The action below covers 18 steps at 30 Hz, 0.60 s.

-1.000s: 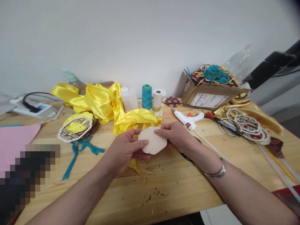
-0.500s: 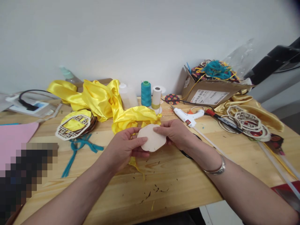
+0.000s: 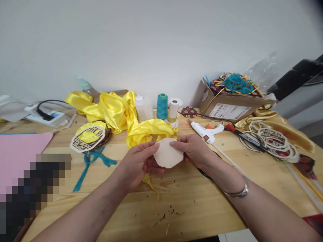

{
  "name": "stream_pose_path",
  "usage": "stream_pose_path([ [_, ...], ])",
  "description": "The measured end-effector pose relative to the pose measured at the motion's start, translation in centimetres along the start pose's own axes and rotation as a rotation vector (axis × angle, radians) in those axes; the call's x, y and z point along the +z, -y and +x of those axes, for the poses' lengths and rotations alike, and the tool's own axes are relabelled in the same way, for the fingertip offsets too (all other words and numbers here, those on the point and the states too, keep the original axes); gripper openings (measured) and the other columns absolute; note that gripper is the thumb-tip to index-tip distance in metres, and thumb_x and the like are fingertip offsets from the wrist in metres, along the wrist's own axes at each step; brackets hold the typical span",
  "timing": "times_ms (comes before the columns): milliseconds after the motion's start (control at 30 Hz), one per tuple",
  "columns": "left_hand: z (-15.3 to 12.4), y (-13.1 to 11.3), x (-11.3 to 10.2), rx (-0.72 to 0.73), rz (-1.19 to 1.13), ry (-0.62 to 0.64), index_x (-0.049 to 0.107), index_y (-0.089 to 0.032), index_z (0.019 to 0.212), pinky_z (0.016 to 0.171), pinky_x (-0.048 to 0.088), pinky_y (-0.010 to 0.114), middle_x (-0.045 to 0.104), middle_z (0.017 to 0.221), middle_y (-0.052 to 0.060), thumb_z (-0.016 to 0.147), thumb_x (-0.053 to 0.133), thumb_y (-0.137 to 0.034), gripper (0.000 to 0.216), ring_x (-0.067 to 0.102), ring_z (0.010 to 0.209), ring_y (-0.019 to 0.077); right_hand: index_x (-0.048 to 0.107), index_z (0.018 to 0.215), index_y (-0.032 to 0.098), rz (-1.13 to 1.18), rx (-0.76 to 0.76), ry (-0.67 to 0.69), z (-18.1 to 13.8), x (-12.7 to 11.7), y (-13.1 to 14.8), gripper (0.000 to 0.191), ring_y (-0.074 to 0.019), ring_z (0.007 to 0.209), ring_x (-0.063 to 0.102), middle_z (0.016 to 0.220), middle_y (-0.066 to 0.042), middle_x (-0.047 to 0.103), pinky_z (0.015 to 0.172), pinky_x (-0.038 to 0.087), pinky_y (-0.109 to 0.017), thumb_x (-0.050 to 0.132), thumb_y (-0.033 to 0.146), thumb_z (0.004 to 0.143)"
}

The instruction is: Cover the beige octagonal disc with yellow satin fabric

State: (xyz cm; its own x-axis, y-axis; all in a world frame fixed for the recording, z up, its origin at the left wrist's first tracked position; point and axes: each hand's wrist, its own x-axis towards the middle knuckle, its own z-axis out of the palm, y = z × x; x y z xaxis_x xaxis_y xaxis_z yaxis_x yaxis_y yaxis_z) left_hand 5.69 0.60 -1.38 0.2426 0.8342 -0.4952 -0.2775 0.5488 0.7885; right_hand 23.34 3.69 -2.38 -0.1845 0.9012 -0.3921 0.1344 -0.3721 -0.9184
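Between my two hands is a pale, flat piece with a scalloped edge (image 3: 168, 154), held above the table. My left hand (image 3: 141, 159) pinches its left side, thumb on top and fingers underneath. At its upper right, my right hand (image 3: 195, 149) grips it with the thumb on the face; the other fingers are mostly hidden behind. Yellow satin fabric (image 3: 151, 129) lies just beyond the piece. A white glue gun (image 3: 207, 131) rests beyond my right hand. Left of my left hand are a stack of cut-out wooden frames (image 3: 88, 137) and teal cords (image 3: 87, 164).
At the back stand a white bottle (image 3: 143, 107), a teal thread cone (image 3: 162, 107) and a white spool (image 3: 173, 109). A cardboard box (image 3: 224, 109) of fabric and cords is at the back right, near more wooden frames (image 3: 274, 139). Pink sheets (image 3: 22, 158) lie left.
The view has shifted, so everything sits a little lower and further right. My left thumb has moved up along the piece's left edge. Both hands still hold it.
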Motion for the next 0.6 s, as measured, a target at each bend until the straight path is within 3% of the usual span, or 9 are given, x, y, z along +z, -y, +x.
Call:
stream_pose_path([
  [233,0.0,-0.5,-0.1,-0.041,-0.115,0.033,0.069,-0.014,0.095,0.064,0.054,0.029,0.074,0.08,0.009,0.085,0.054,-0.038,0.03,0.068,0.072,0.0194,0.053,0.06,0.015,0.025,-0.034,0.056,-0.2,0.2,0.1,0.029,-0.0063,0.039,0.04,0.048,0.004,0.047,0.036,0.028,-0.019,0.067,0.039,0.068],
  [400,0.0,-1.0,-0.8,-0.119,-0.295,0.131,0.068,-0.008,0.083,0.06,0.05,0.03,0.07,0.071,0.011,0.086,0.042,-0.053,0.052,0.065,0.064,0.0209,0.059,0.065,0.013,-0.022,-0.237,0.158,-1.9,0.0,1.2,0.032,-0.0049,0.045,0.035,0.054,0.004,0.046,0.04,0.026,-0.018,0.067,0.043,0.073],
  [500,-0.1,-0.7,-0.6,-0.122,-0.431,0.185,0.066,-0.005,0.089,0.065,0.048,0.033,0.069,0.075,0.014,0.086,0.035,-0.058,0.061,0.065,0.067,0.023,0.058,0.06,0.013,-0.028,-0.359,0.297,-3.4,0.0,1.7,0.031,-0.0053,0.047,0.035,0.053,0.004,0.044,0.041,0.025,-0.018,0.068,0.038,0.075],
  [600,-0.2,0.0,0.0,-0.148,-0.535,0.236,0.061,-0.001,0.105,0.079,0.046,0.037,0.069,0.091,0.018,0.086,0.031,-0.059,0.068,0.065,0.084,0.027,0.057,0.057,0.013,0.029,-0.431,0.48,-4.3,0.2,1.8,0.03,-0.0064,0.049,0.038,0.054,0.003,0.046,0.043,0.028,-0.019,0.07,0.035,0.073],
])
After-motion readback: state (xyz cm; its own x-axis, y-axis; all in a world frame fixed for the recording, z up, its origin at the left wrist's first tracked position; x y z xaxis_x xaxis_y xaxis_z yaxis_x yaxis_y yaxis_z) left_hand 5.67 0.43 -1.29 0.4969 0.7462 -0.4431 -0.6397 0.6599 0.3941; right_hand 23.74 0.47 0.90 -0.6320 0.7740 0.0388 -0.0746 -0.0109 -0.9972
